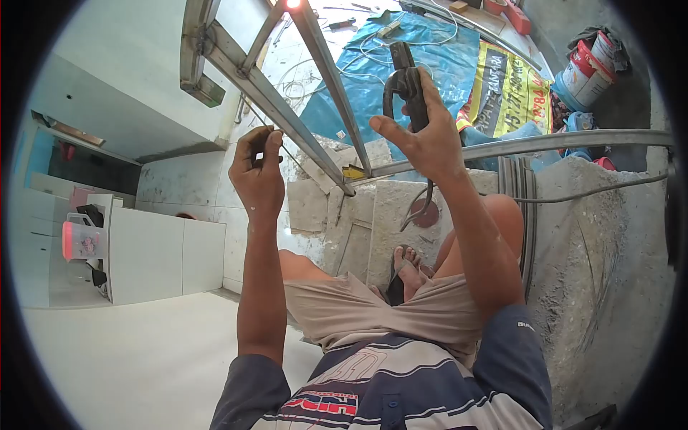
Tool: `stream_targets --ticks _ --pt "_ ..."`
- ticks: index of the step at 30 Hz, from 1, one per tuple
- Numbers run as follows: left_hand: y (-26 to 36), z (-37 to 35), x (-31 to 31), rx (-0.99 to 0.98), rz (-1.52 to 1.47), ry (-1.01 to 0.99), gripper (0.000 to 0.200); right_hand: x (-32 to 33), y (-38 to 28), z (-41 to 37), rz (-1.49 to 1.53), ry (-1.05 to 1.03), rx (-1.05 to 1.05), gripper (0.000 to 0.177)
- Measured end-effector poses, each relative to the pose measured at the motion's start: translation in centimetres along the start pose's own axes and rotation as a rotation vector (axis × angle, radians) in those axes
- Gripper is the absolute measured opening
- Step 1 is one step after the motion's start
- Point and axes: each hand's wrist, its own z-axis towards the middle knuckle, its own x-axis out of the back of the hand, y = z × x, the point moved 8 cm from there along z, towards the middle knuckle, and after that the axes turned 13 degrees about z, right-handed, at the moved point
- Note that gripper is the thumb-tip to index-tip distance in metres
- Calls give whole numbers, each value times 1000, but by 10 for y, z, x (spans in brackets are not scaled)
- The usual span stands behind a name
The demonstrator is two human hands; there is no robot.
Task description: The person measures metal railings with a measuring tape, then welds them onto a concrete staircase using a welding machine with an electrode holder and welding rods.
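Note:
My left hand (259, 161) is raised beside the metal frame, its fingers pinched on a thin dark rod (295, 159) that looks like a welding electrode. My right hand (433, 140) holds a black welding electrode holder (410, 89) upright, fingers behind it and thumb stretched out to the side. A dark cable (430, 192) hangs below that hand. The welded metal frame (287, 122) of square tubes leans in front of me. One spot at its top (292, 4) glows red. Near the lower joint sits a small yellow piece (353, 172).
A blue tarp (333, 100) and a yellow-black banner (502, 89) cover the floor ahead. Paint buckets (584, 75) stand at the right. A long metal bar (552, 143) crosses to the right above rough concrete (580, 251). White cabinets (154, 247) are at the left.

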Motion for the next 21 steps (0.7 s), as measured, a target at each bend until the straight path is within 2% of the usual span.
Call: stream_targets --ticks 5,8,10,14,16,19,21 --pt "0 -9 -10 55 -59 -3 16 0 7 1 -79 -10 -5 134" --pt "-2 -11 -16 22 -52 -14 15 -1 17 4 -242 -58 10 133" --pt "-2 -14 -19 27 -56 -17 15 -1 32 9 -435 -67 -57 128" --pt "2 -15 -20 0 -44 -15 15 6 27 8 -465 -44 -47 124" --pt "3 -17 -21 6 -38 -34 15 19 20 11 -434 101 28 125" --pt "5 -18 -25 -10 -51 -29 14 39 5 10 -279 199 73 128" --pt "4 -21 -27 -28 -62 -14 14 51 -1 11 -295 211 90 129"
